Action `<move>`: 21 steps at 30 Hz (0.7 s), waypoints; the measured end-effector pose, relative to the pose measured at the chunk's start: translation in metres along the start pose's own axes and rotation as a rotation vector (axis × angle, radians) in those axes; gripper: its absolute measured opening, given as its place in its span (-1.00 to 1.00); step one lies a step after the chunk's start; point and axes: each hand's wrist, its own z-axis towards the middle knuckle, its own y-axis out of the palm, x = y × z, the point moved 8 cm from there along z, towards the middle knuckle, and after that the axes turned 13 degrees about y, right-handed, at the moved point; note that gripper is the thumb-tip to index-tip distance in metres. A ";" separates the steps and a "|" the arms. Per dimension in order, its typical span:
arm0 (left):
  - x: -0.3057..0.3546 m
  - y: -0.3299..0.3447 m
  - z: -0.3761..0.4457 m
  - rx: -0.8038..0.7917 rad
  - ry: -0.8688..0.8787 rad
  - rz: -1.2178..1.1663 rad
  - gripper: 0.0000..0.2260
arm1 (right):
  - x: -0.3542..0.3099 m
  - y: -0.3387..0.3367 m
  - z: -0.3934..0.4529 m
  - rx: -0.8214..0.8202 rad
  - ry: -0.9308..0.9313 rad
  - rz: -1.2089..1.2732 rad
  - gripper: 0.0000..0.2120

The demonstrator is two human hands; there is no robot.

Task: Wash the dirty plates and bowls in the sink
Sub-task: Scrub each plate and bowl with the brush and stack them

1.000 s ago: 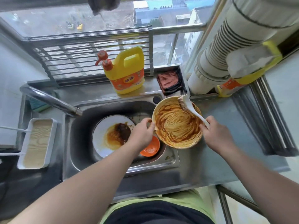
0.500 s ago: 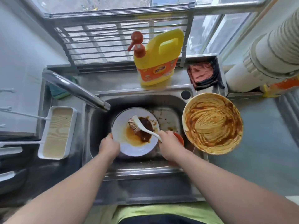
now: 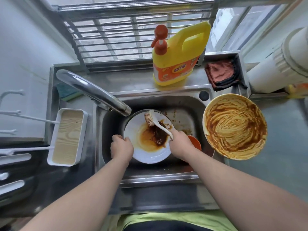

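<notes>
Gripping: my left hand (image 3: 122, 148) clamps white plate (image 3: 150, 152) rim at 9 o'clock, in sink (image 3: 181, 100).
Brush: right hand (image 3: 180, 144) wraps brush (image 3: 155, 123) handle, bristles at plate's 12.
Bowl: sauce-smeared bowl (image 3: 234, 126) on counter, 3 o'clock of sink.

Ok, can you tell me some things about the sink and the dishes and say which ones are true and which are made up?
1. The right hand holds the scrubbing brush. True.
2. The left hand holds the rim of the white plate. True.
3. The white plate is clean. False: brown and orange sauce covers its middle.
4. The big smeared bowl sits under the tap. False: it rests to the right of the sink, on its edge and the counter.
5. The yellow soap bottle stands behind the sink. True.
6. Water is running from the tap. False: no stream shows.
</notes>
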 end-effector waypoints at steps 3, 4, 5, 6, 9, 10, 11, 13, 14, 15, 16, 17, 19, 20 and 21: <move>-0.001 0.004 -0.003 -0.060 -0.005 -0.040 -0.71 | -0.001 -0.002 -0.004 0.017 0.005 0.016 -0.73; -0.002 0.007 -0.002 -0.083 -0.014 -0.079 -0.71 | -0.004 -0.001 -0.006 0.021 -0.002 0.021 -0.75; -0.003 0.010 -0.001 -0.099 -0.026 -0.145 -0.72 | -0.008 -0.001 -0.009 0.025 -0.006 0.034 -0.77; -0.006 0.012 0.000 -0.111 -0.049 -0.242 -0.75 | -0.010 -0.001 -0.011 0.033 -0.005 0.055 -0.78; -0.008 0.013 -0.003 -0.153 -0.144 -0.614 -0.80 | -0.014 -0.011 -0.022 0.076 -0.026 0.123 -0.81; -0.006 0.011 -0.006 -0.168 -0.164 -0.715 -0.79 | -0.014 -0.017 -0.029 0.095 -0.046 0.117 -0.86; -0.003 0.007 -0.009 -0.184 -0.166 -0.791 -0.77 | -0.012 -0.023 -0.037 0.110 -0.061 0.092 -0.89; 0.003 -0.002 -0.015 -0.206 -0.129 -0.889 -0.73 | -0.003 -0.035 -0.057 0.137 -0.067 0.001 -0.79; 0.005 -0.007 -0.017 -0.202 -0.104 -0.923 -0.72 | 0.004 -0.040 -0.067 0.150 -0.065 -0.042 -0.75; 0.009 -0.012 -0.019 -0.192 -0.076 -0.952 -0.72 | 0.009 -0.042 -0.078 0.159 -0.071 -0.073 -0.75; 0.012 -0.018 -0.022 -0.175 -0.046 -0.969 -0.72 | 0.014 -0.043 -0.089 0.151 -0.081 -0.086 -0.78; 0.017 -0.022 -0.027 -0.156 -0.022 -0.979 -0.72 | 0.015 -0.040 -0.100 0.122 -0.101 -0.086 -0.82; 0.025 -0.029 -0.038 -0.125 -0.005 -0.993 -0.70 | 0.003 -0.024 -0.126 0.010 -0.188 -0.084 -0.72; 0.029 -0.030 -0.044 -0.113 -0.009 -1.006 -0.68 | -0.008 -0.014 -0.139 -0.050 -0.231 -0.068 -0.65; 0.030 -0.030 -0.048 -0.095 -0.016 -1.021 -0.66 | -0.020 -0.003 -0.151 -0.094 -0.256 -0.041 -0.62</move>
